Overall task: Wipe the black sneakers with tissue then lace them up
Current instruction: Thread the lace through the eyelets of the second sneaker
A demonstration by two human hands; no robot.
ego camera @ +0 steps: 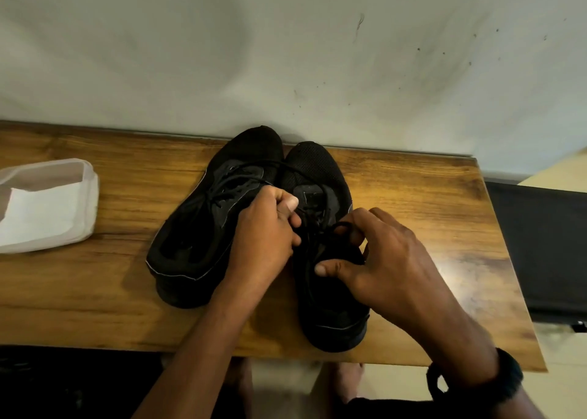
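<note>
Two black sneakers sit mid-tabletop (pixel 438 215), toes to the wall (pixel 286 53), heels twd the person. The right sneaker (pixel 317 167) runs straight near-to-far; the left sneaker (pixel 197 228) is angled, heel swung out left. Left hand (pixel 263 237) is curled, pinching at the right sneaker's laces (pixel 337 225) – right hand (pixel 384 259) pinches a loop of them. Far left, a translucent plastic tub (pixel 90 177) w/ white tissue (pixel 41 215) inside.

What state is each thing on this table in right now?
Left-side sneaker: upright on table.
Right-side sneaker: upright, being laced.
Lace: held by both hands.
Left hand: curled, pinching the lace.
Right hand: pinching a lace loop.
Tissue pack: open, tissue showing.
</note>
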